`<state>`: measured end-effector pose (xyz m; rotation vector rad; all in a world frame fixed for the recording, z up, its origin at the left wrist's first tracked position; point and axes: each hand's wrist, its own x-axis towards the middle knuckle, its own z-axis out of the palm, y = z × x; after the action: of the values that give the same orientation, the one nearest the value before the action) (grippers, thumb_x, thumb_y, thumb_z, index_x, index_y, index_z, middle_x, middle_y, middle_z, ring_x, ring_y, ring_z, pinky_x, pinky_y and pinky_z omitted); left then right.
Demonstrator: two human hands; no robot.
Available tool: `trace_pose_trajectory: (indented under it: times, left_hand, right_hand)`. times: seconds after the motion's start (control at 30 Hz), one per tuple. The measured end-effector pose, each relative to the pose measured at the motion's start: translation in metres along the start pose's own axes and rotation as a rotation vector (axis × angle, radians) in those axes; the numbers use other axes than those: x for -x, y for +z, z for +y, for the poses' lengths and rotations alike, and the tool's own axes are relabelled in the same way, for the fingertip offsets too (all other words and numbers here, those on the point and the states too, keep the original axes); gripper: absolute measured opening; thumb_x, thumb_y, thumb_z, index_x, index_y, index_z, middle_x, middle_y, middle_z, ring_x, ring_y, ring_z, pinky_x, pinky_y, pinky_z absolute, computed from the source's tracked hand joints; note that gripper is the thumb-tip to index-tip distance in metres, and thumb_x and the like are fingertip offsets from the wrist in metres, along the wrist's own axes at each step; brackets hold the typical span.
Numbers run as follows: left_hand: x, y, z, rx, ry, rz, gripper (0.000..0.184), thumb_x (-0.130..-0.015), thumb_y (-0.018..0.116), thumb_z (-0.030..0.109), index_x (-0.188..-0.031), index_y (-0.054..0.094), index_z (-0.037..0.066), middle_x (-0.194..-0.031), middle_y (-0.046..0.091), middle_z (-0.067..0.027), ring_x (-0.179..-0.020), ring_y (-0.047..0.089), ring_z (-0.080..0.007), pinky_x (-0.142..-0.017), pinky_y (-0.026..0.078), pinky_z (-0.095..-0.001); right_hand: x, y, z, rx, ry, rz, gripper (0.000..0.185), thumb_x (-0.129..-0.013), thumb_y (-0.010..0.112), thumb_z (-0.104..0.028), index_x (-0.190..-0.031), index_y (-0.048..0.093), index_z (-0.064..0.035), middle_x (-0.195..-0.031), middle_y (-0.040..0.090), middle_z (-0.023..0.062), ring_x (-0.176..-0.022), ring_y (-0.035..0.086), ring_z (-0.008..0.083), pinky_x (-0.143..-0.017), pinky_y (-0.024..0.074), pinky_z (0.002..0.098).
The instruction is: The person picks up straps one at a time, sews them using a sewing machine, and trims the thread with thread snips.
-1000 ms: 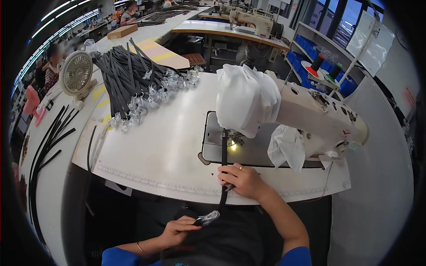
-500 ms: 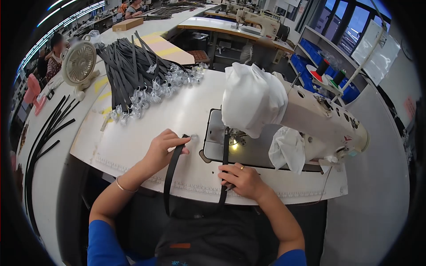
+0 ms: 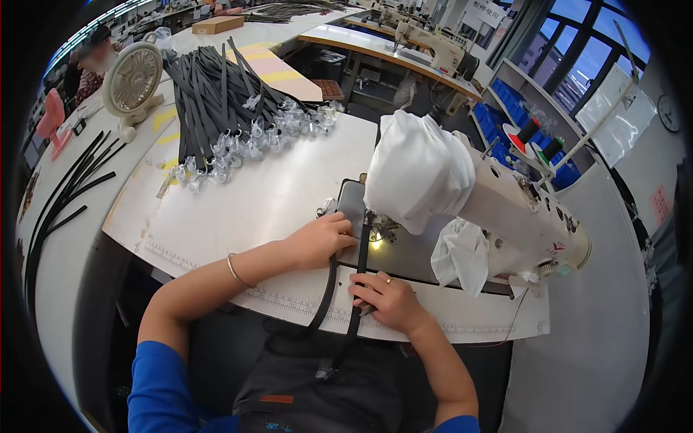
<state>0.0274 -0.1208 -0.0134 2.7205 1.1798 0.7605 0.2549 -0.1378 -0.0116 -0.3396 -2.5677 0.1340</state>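
A black webbing strap (image 3: 362,249) runs from under the presser-foot area of the sewing machine (image 3: 516,209) toward the table's front edge. My right hand (image 3: 390,302) is closed on this strap, with a small dark object partly hidden under the fingers. My left hand (image 3: 321,242) pinches another stretch of black strap (image 3: 326,292) at the left side of the metal machine plate (image 3: 351,200). Just beyond those fingers shows a small clear-wrapped piece (image 3: 326,208). Both stretches hang over the front edge toward my lap, where a clear-wrapped end (image 3: 325,369) lies on the dark apron.
A pile of black straps (image 3: 216,101) with plastic-wrapped ends lies at the back left. More strips (image 3: 61,195) rest on the left table near a fan (image 3: 135,79). White cloth (image 3: 419,169) covers the machine head. Thread spools (image 3: 529,131) stand right. A person (image 3: 90,68) sits at far left.
My left hand has moved right with the strap, up to the machine plate. My right hand keeps its hold on the strap below the needle area. The camera view has shifted slightly.
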Motion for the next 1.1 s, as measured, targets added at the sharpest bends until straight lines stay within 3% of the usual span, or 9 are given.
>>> trace_pose_trajectory:
  times: [0.13, 0.2, 0.4, 1.1]
  left_hand:
    - [-0.0102, 0.0064, -0.0037, 0.106, -0.01, 0.06, 0.024, -0.069, 0.069, 0.009, -0.092, 0.067, 0.003, -0.092, 0.059, -0.0065, -0.088, 0.051, -0.0246, -0.08, 0.044, -0.0323]
    - [-0.0114, 0.008, -0.0079, 0.155, -0.023, 0.104, 0.027, -0.068, 0.073, 0.019, -0.089, 0.068, 0.003, -0.088, 0.06, -0.0061, -0.087, 0.051, -0.0241, -0.078, 0.045, -0.0326]
    - [-0.0053, 0.0081, -0.005, 0.102, 0.036, 0.136, 0.041, -0.062, 0.076, 0.029, -0.093, 0.067, 0.003, -0.093, 0.061, -0.0066, -0.089, 0.052, -0.0244, -0.081, 0.045, -0.0336]
    - [-0.0058, 0.0039, -0.0014, 0.049, 0.049, 0.118, 0.052, -0.06, 0.076, 0.038, -0.096, 0.067, 0.003, -0.1, 0.061, -0.0076, -0.093, 0.051, -0.0245, -0.083, 0.044, -0.0341]
  right_hand:
    - [-0.0001, -0.0005, 0.0002, -0.014, 0.01, 0.0, 0.022, -0.068, 0.069, -0.015, -0.088, 0.061, -0.0111, -0.098, 0.061, 0.0008, -0.069, 0.057, 0.0168, -0.059, 0.0483, 0.0277]
    - [-0.0005, -0.0008, -0.0007, -0.004, 0.003, 0.007, 0.022, -0.068, 0.069, -0.015, -0.088, 0.061, -0.011, -0.098, 0.061, 0.0008, -0.069, 0.057, 0.0167, -0.059, 0.0483, 0.0277]
    - [0.0005, 0.0002, 0.0008, 0.014, -0.01, 0.014, 0.024, -0.067, 0.069, -0.016, -0.089, 0.06, -0.0108, -0.098, 0.061, 0.0003, -0.068, 0.057, 0.0162, -0.057, 0.0479, 0.0272]
    - [0.0022, 0.0004, 0.0017, -0.07, -0.031, 0.055, 0.023, -0.066, 0.071, -0.015, -0.086, 0.061, -0.0087, -0.093, 0.062, 0.0006, -0.068, 0.059, 0.016, -0.053, 0.0473, 0.0269]
